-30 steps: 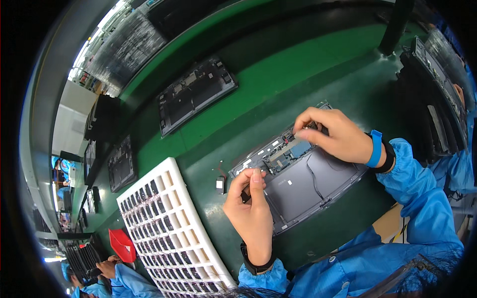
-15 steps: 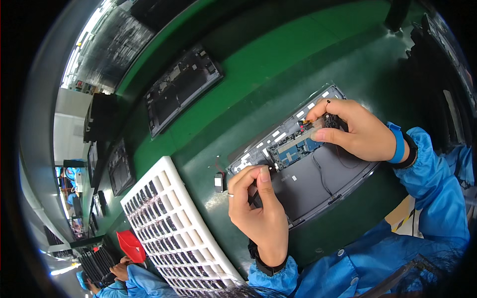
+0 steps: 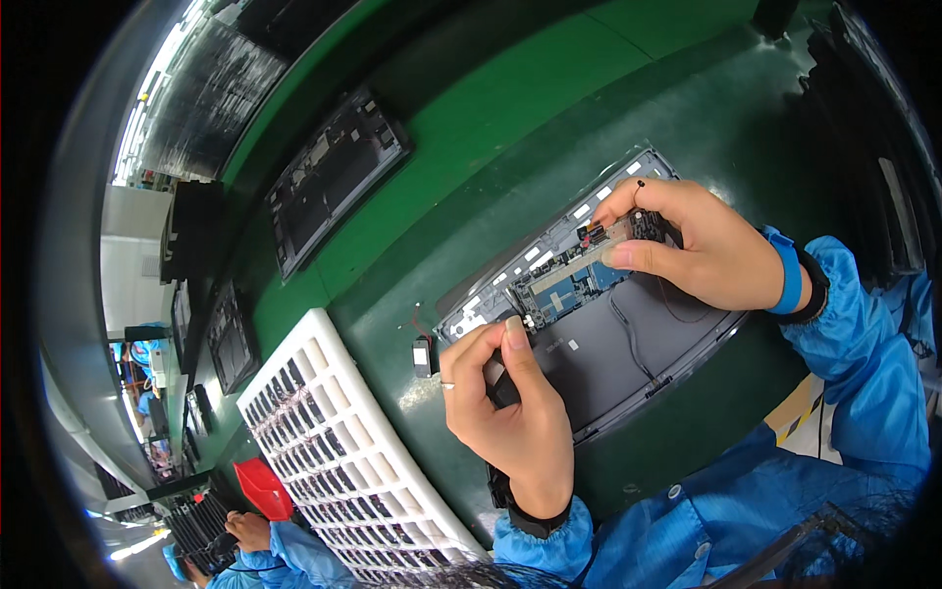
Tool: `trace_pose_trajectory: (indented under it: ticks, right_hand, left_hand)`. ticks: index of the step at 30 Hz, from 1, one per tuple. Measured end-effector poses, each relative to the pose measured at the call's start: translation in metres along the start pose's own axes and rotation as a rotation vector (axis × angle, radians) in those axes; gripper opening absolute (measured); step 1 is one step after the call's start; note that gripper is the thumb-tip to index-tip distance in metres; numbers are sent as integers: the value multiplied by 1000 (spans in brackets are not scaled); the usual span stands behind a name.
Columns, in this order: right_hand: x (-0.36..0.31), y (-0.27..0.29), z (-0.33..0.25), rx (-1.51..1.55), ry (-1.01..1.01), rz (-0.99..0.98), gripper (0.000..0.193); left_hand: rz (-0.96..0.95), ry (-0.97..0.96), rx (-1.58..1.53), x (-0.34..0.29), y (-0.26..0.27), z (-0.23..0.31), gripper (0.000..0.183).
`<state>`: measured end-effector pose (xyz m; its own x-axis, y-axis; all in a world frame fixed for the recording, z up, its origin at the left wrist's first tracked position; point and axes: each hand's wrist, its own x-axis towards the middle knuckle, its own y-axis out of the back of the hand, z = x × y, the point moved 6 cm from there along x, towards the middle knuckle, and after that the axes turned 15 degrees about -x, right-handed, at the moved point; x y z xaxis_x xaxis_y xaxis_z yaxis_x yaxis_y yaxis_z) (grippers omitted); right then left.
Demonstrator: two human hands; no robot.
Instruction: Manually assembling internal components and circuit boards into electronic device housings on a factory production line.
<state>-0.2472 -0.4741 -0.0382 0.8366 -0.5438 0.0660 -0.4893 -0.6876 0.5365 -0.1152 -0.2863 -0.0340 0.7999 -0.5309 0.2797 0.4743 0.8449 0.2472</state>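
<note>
Right fingers (image 3: 636, 259) now parted, grip unclear; left fingers (image 3: 522, 359) pressed together; laptop base (image 3: 599, 378), tray (image 3: 369, 390) on green bench (image 3: 471, 240).

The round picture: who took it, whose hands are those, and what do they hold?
A person wears a camera on their head, looking down at their own bare hands. Its wide lens bends straight edges. On the green table lie an open grey case with a blue circuit board inside, and a white tray of small black parts. The left hand is pinched shut, a dark piece tucked inside. The right hand curls over one end of the board; I can't tell what it grips.
</note>
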Motion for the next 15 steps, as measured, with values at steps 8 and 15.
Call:
trace_pose_trajectory:
  ticks: [8,15]
  right_hand:
    - [1,2,5,-5,14,25,30]
    - [0,8,10,9,-5,33,31]
  left_hand:
    - [4,-5,28,0,-6,-2,5]
    - [-26,0,63,0,-13,2,5]
